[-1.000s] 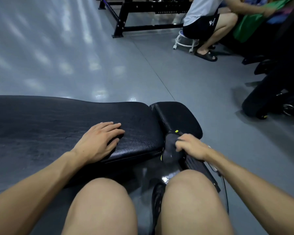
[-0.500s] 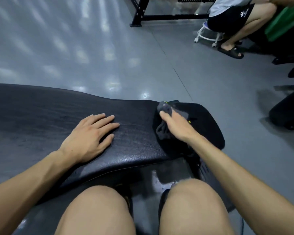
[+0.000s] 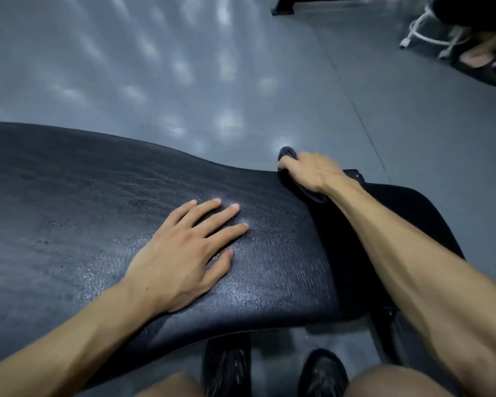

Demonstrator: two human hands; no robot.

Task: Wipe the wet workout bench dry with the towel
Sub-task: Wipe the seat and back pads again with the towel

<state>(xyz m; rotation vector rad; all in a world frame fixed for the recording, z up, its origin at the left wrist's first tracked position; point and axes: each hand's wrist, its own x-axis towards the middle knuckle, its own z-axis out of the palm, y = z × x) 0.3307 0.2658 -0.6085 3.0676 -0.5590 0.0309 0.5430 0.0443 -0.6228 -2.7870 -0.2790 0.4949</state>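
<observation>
The black padded workout bench (image 3: 83,196) stretches from the left edge to the lower right, its textured surface glistening with wet patches. My left hand (image 3: 184,253) lies flat on the long pad, fingers spread, holding nothing. My right hand (image 3: 309,170) presses a dark grey towel (image 3: 312,193) against the far edge of the pad, by the gap to the seat pad (image 3: 413,213). Most of the towel is hidden under that hand.
Glossy grey floor surrounds the bench. My black shoes (image 3: 321,373) stand under the near edge. At the top right are a white stool (image 3: 424,32), another person's sandalled foot (image 3: 487,64) and the base of a black rack (image 3: 284,8).
My right hand carried the towel from the frame below the seat up onto the pad, then across to its far edge. My left hand stayed flat on the pad. The view tilted down.
</observation>
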